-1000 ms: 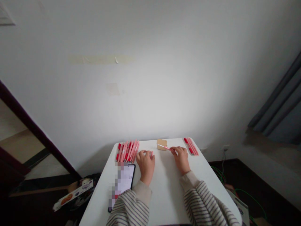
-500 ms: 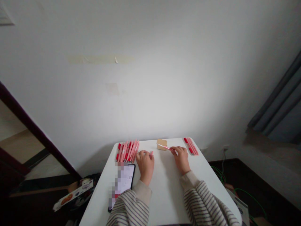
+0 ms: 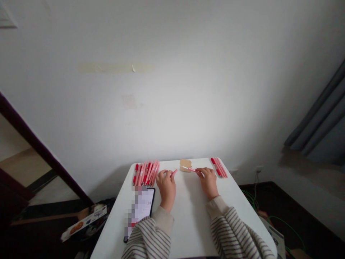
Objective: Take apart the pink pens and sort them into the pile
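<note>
The right hand (image 3: 208, 180) is pinching a pink pen (image 3: 190, 168), its tip over a brown card (image 3: 185, 165) just past that hand, while the left hand (image 3: 166, 183) is holding a short pink piece (image 3: 174, 173) in a curled fist (maybe a cap). I think a loose pinch could be sending the pen rolling into the red pens (image 3: 219, 167) lying just right of that hand. The white surface (image 3: 188, 216) is carrying more pens (image 3: 145, 173) and a phone (image 3: 149, 201) left of the left hand, below a bare wall (image 3: 172, 108).

Phone (image 3: 142, 208) on white table (image 3: 188, 223); grey curtain (image 3: 318, 122) at right.
</note>
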The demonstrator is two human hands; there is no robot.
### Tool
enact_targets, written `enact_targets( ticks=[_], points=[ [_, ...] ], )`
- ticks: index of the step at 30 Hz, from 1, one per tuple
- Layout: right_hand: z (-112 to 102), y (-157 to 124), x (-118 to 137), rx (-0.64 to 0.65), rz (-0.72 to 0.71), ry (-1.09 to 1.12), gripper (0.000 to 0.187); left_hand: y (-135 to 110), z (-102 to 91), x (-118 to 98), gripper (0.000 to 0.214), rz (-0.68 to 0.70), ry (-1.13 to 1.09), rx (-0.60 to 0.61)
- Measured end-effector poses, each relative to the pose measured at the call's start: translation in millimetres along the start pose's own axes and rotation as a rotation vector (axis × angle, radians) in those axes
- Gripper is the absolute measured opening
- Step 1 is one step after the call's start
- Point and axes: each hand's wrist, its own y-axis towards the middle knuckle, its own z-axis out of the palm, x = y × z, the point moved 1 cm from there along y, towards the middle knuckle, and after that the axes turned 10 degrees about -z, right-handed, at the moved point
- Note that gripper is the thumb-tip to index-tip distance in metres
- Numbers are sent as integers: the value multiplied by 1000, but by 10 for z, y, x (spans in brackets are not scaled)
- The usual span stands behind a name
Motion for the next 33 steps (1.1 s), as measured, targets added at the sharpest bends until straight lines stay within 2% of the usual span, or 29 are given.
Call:
enact_targets(
  ticks=[13,22,33],
  points=[
    [15,-12,-12,9,-5,15,24,-3,-9,4,22,13,-21,0],
    [6,-4,0,34,-8,-18,19,9,1,-2,21,57,-13,99],
    [32,-16,-31,30,-14,-39,18,-33,-72,-61,24,59,202,149]
  ],
)
